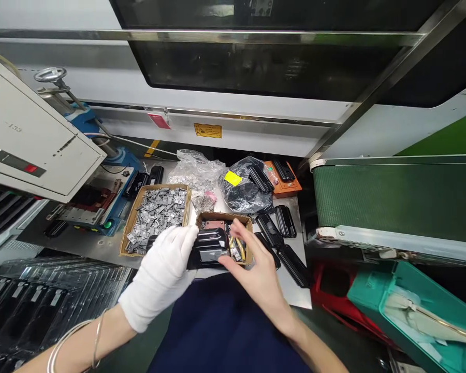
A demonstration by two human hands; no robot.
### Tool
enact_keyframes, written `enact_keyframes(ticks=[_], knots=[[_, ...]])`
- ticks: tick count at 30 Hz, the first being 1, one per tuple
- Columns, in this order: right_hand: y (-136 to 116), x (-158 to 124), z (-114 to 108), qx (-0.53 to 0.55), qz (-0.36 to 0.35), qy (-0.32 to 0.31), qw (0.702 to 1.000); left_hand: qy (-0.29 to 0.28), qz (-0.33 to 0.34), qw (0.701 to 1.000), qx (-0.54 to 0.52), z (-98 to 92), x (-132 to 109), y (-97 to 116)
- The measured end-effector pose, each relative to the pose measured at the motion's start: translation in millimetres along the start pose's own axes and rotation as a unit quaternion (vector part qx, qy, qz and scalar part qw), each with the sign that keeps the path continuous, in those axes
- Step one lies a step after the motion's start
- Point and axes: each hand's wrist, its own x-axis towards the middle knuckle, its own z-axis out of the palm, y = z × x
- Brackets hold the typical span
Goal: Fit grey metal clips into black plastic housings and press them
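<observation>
A metal counter [297, 295] is set below a white machine housing [233, 111], with a green conveyor belt [392, 202] to the right. A black plastic casing [210, 247] is held over a small cardboard tray [224, 216] by the gloved left hand [159, 274], its fingers closed on the casing, while the bare right hand [256, 269] is spread open just beside it. Further black casings [293, 265] are left loose on the counter, and more are ranked in clear trays [34, 305] at lower left. A larger cardboard tray [166, 187] is heaped with small silver metal clips [155, 220]; in the small tray, a reddish board [213, 225] and yellow-labelled parts [236, 249] are packed together, partly hidden by the hands
</observation>
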Motion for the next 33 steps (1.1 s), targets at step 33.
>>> enact_keyframes(ticks=[33], knots=[[114, 153, 3, -0.316, 0.193, 0.047, 0.928, -0.115, -0.482, 0.849, -0.186, 57.7, -72, -74]])
